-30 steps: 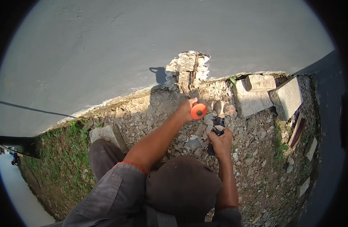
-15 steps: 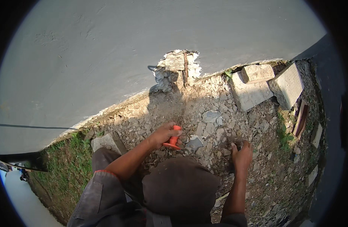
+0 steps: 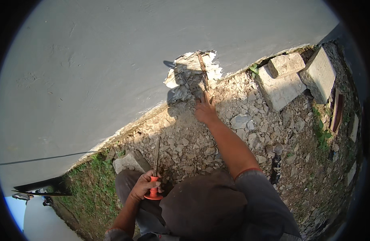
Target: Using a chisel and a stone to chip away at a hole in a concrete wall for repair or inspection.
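My left hand (image 3: 145,186) is wrapped round the orange grip of a chisel (image 3: 156,154), whose grey shank points up toward the wall. It is held low over the rubble, beside my knee. My right hand (image 3: 206,110) reaches forward with fingers stretched out to the foot of the broken patch (image 3: 187,74) in the wall. Its fingertips are at the lower end of a rusty bar (image 3: 203,68) exposed there; whether they touch it I cannot tell. A dark, long tool-like object (image 3: 276,160) lies on the rubble to the right of my right arm.
A grey wall (image 3: 112,52) runs across the front. Broken stones and dust (image 3: 185,140) cover the ground along it. Concrete blocks (image 3: 285,86) stand at the right, and another block (image 3: 130,161) sits near my left knee. Grass (image 3: 92,184) grows at the left.
My right hand has let go of the dark object on the right and stretched forward to the wall's broken patch. My left hand has drawn back to the left with the chisel.
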`<state>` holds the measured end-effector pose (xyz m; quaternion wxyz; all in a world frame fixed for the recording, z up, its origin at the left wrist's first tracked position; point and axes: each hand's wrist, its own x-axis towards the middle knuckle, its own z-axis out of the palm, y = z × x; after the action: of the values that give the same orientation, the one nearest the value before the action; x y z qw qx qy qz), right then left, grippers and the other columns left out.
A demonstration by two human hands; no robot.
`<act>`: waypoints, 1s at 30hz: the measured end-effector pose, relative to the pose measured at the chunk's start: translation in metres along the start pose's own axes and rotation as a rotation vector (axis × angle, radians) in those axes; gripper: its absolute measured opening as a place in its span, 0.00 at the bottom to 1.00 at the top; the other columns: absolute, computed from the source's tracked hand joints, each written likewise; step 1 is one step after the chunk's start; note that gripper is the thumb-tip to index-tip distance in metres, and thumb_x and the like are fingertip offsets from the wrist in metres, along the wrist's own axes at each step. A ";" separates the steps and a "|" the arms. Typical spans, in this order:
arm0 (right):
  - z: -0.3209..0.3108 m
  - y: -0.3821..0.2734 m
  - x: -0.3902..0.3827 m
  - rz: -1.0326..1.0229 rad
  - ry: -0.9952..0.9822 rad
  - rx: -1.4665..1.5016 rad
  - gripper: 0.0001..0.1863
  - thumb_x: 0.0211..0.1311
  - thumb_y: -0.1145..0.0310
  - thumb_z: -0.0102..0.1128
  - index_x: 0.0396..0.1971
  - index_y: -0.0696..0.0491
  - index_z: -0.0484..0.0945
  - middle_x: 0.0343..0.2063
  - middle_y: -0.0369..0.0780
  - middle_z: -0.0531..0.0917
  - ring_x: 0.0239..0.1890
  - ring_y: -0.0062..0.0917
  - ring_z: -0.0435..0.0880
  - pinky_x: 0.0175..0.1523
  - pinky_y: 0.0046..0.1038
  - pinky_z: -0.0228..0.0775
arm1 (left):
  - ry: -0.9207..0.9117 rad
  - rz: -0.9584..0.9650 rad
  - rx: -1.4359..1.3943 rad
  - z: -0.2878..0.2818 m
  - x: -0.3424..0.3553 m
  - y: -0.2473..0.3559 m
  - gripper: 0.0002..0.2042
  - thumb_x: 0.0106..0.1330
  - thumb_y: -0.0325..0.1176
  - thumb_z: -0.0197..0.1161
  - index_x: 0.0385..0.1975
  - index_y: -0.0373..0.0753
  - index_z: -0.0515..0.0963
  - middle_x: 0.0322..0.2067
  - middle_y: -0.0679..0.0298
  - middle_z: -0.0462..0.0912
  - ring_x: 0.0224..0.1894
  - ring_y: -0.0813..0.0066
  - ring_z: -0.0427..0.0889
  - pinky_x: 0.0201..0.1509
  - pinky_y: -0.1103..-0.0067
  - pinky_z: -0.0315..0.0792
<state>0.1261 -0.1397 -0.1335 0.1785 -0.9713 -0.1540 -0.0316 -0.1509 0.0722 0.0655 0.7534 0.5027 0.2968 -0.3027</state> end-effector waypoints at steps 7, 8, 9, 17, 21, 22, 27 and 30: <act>-0.083 -0.031 0.019 0.006 -0.858 0.162 0.19 0.60 0.66 0.46 0.48 0.59 0.71 0.57 0.52 0.67 0.63 0.28 0.62 0.60 0.30 0.60 | 0.076 0.011 -0.003 -0.016 0.016 -0.004 0.14 0.54 0.22 0.64 0.40 0.35 0.71 0.24 0.63 0.78 0.24 0.73 0.81 0.31 0.78 0.76; -0.090 -0.035 0.016 0.066 -0.809 0.267 0.22 0.59 0.61 0.49 0.49 0.60 0.71 0.53 0.52 0.70 0.63 0.33 0.60 0.61 0.39 0.57 | 0.074 0.009 -0.003 -0.015 0.016 -0.004 0.14 0.54 0.22 0.64 0.40 0.35 0.71 0.24 0.63 0.78 0.24 0.73 0.81 0.31 0.78 0.76; -0.093 -0.037 0.015 0.123 -0.757 0.375 0.26 0.58 0.57 0.52 0.50 0.60 0.72 0.50 0.53 0.73 0.64 0.38 0.59 0.62 0.48 0.53 | 0.076 -0.005 -0.021 -0.015 0.015 -0.002 0.13 0.54 0.22 0.64 0.40 0.35 0.71 0.25 0.63 0.78 0.24 0.73 0.81 0.31 0.78 0.76; -0.017 0.002 -0.001 0.044 -0.347 0.241 0.29 0.55 0.55 0.59 0.56 0.54 0.69 0.61 0.44 0.64 0.65 0.35 0.56 0.63 0.47 0.51 | 0.043 -0.019 0.074 -0.006 0.026 -0.006 0.13 0.55 0.23 0.64 0.40 0.35 0.71 0.25 0.63 0.78 0.24 0.73 0.81 0.31 0.76 0.77; -0.057 -0.019 -0.031 -0.278 -0.661 0.403 0.26 0.55 0.55 0.60 0.52 0.53 0.73 0.61 0.44 0.64 0.65 0.34 0.57 0.64 0.41 0.52 | 0.046 -0.007 0.001 -0.011 0.023 -0.006 0.13 0.55 0.23 0.63 0.40 0.36 0.71 0.25 0.63 0.78 0.24 0.73 0.80 0.31 0.76 0.77; -0.080 -0.024 -0.030 -0.280 -0.653 0.409 0.26 0.55 0.55 0.60 0.52 0.53 0.73 0.61 0.44 0.64 0.65 0.34 0.57 0.64 0.41 0.52 | 0.044 0.022 0.013 -0.012 0.023 -0.005 0.13 0.55 0.23 0.63 0.40 0.36 0.71 0.25 0.62 0.78 0.24 0.73 0.80 0.31 0.76 0.77; -0.117 -0.020 -0.052 0.004 -0.622 0.811 0.28 0.57 0.51 0.58 0.53 0.54 0.72 0.62 0.48 0.63 0.66 0.37 0.56 0.67 0.40 0.47 | 0.072 0.012 -0.018 -0.004 0.021 -0.005 0.12 0.56 0.25 0.62 0.40 0.37 0.71 0.25 0.61 0.78 0.24 0.72 0.80 0.31 0.76 0.77; -0.059 -0.002 -0.084 0.024 -0.290 0.175 0.32 0.58 0.47 0.56 0.57 0.53 0.69 0.62 0.49 0.62 0.66 0.38 0.56 0.69 0.41 0.41 | 0.055 -0.004 -0.052 -0.006 0.029 -0.014 0.12 0.57 0.26 0.61 0.41 0.37 0.72 0.25 0.61 0.79 0.24 0.71 0.80 0.31 0.76 0.77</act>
<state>0.0455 -0.1831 -0.0870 0.2386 -0.9481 -0.1689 0.1246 -0.1442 0.0684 0.0338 0.7571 0.4904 0.3262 -0.2826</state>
